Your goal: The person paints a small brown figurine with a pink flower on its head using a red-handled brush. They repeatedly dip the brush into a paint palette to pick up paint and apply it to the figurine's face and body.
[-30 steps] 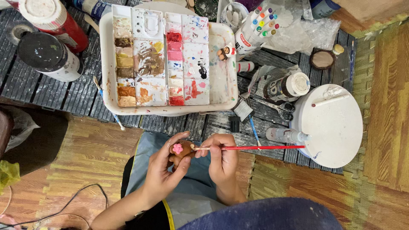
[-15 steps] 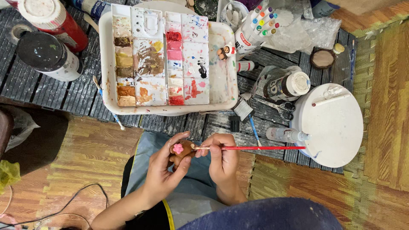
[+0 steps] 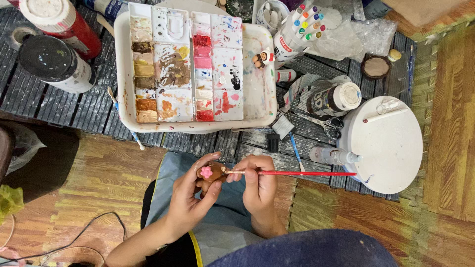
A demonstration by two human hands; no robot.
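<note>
**Head view: brush tip laid against a small brown figurine**

Head-camera footage shows a small brown clay figurine with a pink flower [image 3: 209,174] clamped in the curled fingers of the left hand [image 3: 190,198], above the lap and a grey-blue apron [image 3: 225,212]. A thin red-handled paintbrush [image 3: 297,173] is pinched between thumb and fingers of the right hand [image 3: 257,188]. The brush's long axis is laid almost level, its handle running out to the right over a round white turntable [image 3: 391,148], its tip set at the figurine's right side, just beside the flower. The figurine thus lies directly left of the brush grip, close by. Farther up, a white plastic palette tray with many paint-stained wells [image 3: 257,94] is seen on dark slatted matting.
</note>
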